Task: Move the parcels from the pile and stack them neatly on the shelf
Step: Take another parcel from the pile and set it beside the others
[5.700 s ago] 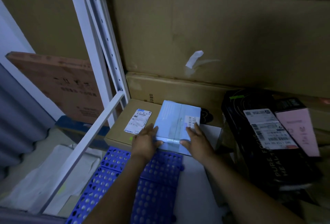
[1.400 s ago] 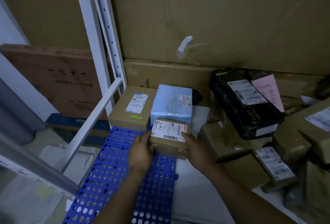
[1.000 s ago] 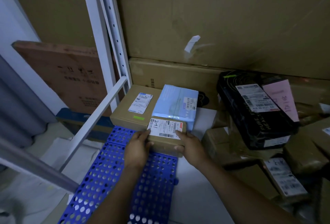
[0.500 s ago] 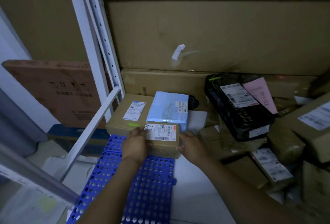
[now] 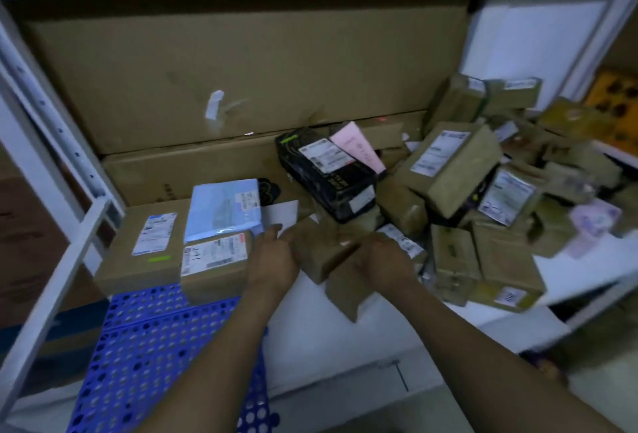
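**Both hands on a brown parcel at the edge of the pile**

We see the left hand and the right hand set on either side of a small brown parcel. It sits tilted on the white shelf, at the near left edge of the pile. The left hand's fingers lie fairly straight against the parcel's left face. The right hand's fingers curl over its right end, though blur softens the detail. Just under the right hand we make out a second brown parcel, also tilted.

To the left we find the tidy group. A labelled parcel stands at the far edge of the blue perforated mat. A light blue parcel lies just behind it, and a flat brown box is beside it on the left. Further back, a black parcel and a pink envelope lean against the large cardboard boxes that fill the rear of the shelf.
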